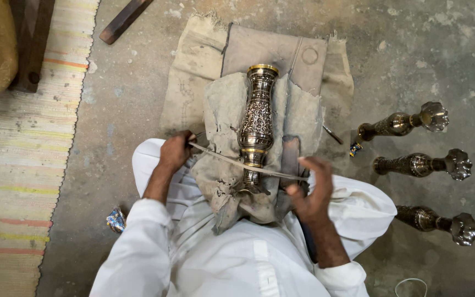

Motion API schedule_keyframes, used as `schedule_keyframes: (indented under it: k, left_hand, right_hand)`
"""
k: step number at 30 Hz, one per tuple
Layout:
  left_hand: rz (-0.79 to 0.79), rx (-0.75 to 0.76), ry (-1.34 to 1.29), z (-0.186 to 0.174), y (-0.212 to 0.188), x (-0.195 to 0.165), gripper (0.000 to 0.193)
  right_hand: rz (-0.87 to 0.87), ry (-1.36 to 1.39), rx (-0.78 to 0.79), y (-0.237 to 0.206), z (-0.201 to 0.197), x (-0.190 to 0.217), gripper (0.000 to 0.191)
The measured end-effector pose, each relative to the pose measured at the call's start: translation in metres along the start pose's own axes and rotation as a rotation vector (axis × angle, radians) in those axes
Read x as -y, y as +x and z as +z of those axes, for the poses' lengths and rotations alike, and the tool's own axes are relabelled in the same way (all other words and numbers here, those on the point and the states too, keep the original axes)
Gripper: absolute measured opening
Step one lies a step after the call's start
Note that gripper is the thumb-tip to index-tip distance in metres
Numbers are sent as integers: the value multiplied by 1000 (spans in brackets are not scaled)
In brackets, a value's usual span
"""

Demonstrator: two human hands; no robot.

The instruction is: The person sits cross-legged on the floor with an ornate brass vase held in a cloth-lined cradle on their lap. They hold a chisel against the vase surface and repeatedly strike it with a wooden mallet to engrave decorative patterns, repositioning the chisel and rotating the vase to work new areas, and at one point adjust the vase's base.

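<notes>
An engraved brass vase [257, 118] lies on a worn grey cloth [224, 110] across my lap, mouth pointing away from me. A thin strip [237, 162] is stretched across the vase's narrow lower neck. My left hand [175, 150] grips one end of the strip at the left. My right hand [311, 187] holds the other end at the right, fingers partly spread. Both hands sit just beside the vase's base.
Three similar brass pieces [399, 124] [421, 164] [435, 220] lie on the concrete floor to the right. Sackcloth [193, 66] is spread under the vase. A striped woven mat [23, 154] and dark wooden furniture legs [31, 44] are at the left. A small shiny wrapper [116, 219] lies near my left elbow.
</notes>
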State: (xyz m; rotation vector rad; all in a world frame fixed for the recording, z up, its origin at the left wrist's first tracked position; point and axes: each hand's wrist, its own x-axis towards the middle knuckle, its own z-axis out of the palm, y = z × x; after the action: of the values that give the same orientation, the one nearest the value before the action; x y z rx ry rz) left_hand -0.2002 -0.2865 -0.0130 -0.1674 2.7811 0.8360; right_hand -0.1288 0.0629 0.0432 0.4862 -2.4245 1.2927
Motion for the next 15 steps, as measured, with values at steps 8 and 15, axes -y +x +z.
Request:
schedule_keyframes:
  k: [8, 15]
  left_hand:
    - [-63, 156, -224, 29, 57, -35, 56]
    - [-55, 443, -296, 39, 57, -29, 47]
  right_hand:
    - [-166, 29, 190, 1, 33, 39, 36]
    - [-158, 11, 160, -5, 39, 31, 47]
